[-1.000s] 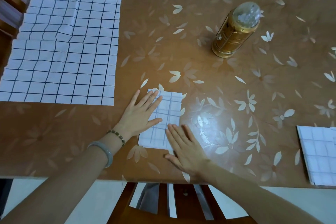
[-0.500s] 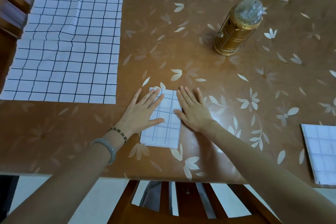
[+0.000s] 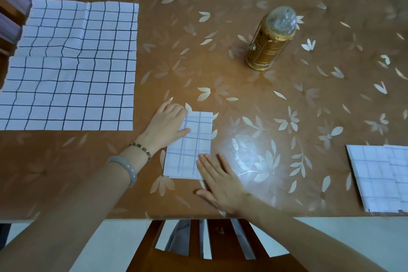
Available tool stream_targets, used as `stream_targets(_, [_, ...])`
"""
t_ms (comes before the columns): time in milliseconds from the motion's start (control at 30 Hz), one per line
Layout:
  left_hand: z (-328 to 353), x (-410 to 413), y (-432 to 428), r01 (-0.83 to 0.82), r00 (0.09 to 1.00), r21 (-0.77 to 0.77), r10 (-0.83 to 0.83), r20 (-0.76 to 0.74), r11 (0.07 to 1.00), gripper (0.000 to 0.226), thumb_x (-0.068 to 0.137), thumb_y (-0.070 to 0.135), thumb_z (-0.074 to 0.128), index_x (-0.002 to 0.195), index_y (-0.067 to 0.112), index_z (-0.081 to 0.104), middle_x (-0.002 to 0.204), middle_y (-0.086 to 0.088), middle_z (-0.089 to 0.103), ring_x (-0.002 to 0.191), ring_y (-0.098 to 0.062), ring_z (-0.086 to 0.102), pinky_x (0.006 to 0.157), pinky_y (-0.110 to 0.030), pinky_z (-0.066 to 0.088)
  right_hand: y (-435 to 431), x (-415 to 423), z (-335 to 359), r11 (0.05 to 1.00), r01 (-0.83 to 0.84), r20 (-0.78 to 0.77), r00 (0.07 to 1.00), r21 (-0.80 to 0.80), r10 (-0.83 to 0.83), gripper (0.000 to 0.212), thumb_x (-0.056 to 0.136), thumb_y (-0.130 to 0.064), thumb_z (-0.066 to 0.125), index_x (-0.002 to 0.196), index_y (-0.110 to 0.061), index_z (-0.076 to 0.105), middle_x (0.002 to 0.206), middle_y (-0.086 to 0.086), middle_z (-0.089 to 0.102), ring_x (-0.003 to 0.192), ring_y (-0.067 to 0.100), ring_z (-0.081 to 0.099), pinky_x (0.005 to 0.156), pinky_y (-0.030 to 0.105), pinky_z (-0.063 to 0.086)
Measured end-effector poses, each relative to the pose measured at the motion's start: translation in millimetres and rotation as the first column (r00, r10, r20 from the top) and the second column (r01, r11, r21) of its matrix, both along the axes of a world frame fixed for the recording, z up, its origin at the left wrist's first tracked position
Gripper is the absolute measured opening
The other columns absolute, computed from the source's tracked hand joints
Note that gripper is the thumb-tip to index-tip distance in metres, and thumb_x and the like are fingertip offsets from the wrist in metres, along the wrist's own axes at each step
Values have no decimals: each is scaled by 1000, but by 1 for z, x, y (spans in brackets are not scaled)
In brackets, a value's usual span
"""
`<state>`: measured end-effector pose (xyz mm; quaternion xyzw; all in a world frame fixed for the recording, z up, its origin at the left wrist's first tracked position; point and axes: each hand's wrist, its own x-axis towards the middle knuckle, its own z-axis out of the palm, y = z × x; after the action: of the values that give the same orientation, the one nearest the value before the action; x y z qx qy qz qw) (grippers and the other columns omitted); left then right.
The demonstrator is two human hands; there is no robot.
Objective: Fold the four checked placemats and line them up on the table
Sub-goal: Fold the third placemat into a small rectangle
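A small folded checked placemat [image 3: 194, 139] lies near the table's front edge, in the middle. My left hand [image 3: 166, 125] rests on its upper left part, thumb on the cloth and fingers bent over its left edge. Flat and straight-fingered, my right hand [image 3: 218, 180] presses its lower right corner. A large unfolded checked placemat [image 3: 72, 66] lies spread at the far left. Folded checked placemats [image 3: 379, 176] sit stacked at the right edge of the view.
A gold lantern [image 3: 271, 40] stands upright at the back right of the brown flowered table [image 3: 254, 106]. A wooden chair back [image 3: 198, 247] is below the table's front edge. More chairs show at the left edge.
My right hand has slid from the folded mat's upper right side down to its lower right corner. My left hand's fingers have bent towards the mat's left edge.
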<state>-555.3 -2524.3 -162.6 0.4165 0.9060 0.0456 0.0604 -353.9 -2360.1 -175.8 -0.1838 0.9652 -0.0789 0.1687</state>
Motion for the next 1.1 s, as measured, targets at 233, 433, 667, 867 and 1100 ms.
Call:
stream_targets(233, [13,-35,28,-40,971,-95,61,230,995,58,79,48,70,126,21,50,124,4,54,118,-17,49,113,-44,21,-5,-20,29,884,289,144,957,-369,-252,48,94,-30,25,125,-10,56,146,6,43,139,19,31,116,43,8])
stream_targets(433, [21,-40,40,9,960,-228,56,276,974,32,82,46,68,99,20,59,99,4,55,103,-19,47,95,-39,33,-1,-41,46,417,761,521,646,-498,-557,35,88,-9,50,119,-15,64,111,-8,64,110,16,58,98,29,44])
stream_targets(667, [52,-25,45,-78,763,0,60,643,997,18,73,32,75,70,19,63,73,0,63,71,-17,56,61,-30,38,27,-61,59,-3,833,672,445,-554,-592,61,67,-15,79,122,-16,55,114,-2,64,105,12,61,94,31,49])
stream_targets(867, [108,-8,67,-287,695,213,50,718,934,17,77,18,79,75,7,66,66,5,59,57,-1,50,59,-26,37,63,-47,81,-40,886,837,420,-461,-350,50,57,-20,87,104,-17,69,110,2,71,104,20,66,94,44,51])
stream_targets(1100, [135,46,118,-493,492,189,93,866,849,2,86,15,70,87,14,72,78,0,76,75,-15,70,73,-34,53,156,25,126,-49,903,867,394,-427,-307,39,72,-2,76,109,-4,63,103,5,70,93,17,67,76,29,57])
